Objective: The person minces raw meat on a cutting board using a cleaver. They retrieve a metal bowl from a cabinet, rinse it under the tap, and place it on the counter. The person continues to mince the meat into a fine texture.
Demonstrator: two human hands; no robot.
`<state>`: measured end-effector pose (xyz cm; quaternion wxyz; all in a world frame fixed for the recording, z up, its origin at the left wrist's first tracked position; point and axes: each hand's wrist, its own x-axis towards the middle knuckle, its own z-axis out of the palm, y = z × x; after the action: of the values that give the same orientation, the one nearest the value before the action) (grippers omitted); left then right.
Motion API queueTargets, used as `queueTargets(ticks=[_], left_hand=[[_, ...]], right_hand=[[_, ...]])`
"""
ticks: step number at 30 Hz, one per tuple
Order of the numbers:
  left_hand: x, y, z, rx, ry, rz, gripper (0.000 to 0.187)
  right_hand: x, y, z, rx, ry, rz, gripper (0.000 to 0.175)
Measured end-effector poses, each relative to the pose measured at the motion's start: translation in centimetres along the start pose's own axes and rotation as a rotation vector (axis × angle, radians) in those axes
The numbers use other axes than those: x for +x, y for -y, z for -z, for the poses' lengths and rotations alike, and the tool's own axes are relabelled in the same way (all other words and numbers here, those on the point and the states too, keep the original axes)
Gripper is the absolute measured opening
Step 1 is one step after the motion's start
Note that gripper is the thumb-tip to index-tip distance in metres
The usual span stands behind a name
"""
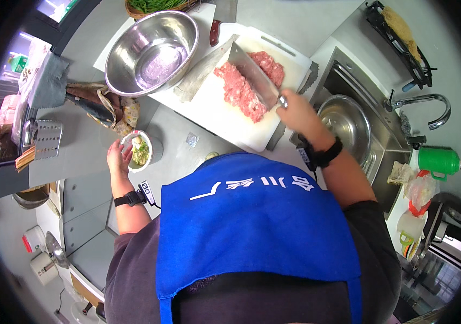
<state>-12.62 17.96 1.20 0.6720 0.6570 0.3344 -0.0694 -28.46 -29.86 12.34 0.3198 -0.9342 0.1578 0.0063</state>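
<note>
My right hand (300,111) grips the handle of a broad steel cleaver (255,75). The blade stands between two mounds of minced meat: a larger one (242,94) on its left and a smaller one (268,67) behind it. Both mounds lie on a white plastic cutting board (210,117). At the counter's left, my left hand (119,158) is beside a white tub (156,149) holding chopped greens and pale pieces (139,153). Its fingers are apart, close to the tub's rim; whether they touch it I cannot tell.
Behind the board's left end stands a large steel bowl (113,73). A red-handled knife (214,32) lies at the board's far edge. To the right, a sink (394,162) holds a metal basin (366,121) near a curved faucet (443,101). A cloth bag (105,107) sits left.
</note>
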Motion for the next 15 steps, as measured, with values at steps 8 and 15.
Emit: queueTargets(ticks=[8,15], left_hand=[[1.0,3.1,4.2,0.073,-0.163,0.058,0.052],[2.4,3.7,4.4,0.206,-0.158,0.054,0.056]], right_hand=[[-0.6,-0.1,0.2,-0.005,-0.125,0.000,0.024],[0.3,-0.8,0.6,0.017,-0.136,0.036,0.028]])
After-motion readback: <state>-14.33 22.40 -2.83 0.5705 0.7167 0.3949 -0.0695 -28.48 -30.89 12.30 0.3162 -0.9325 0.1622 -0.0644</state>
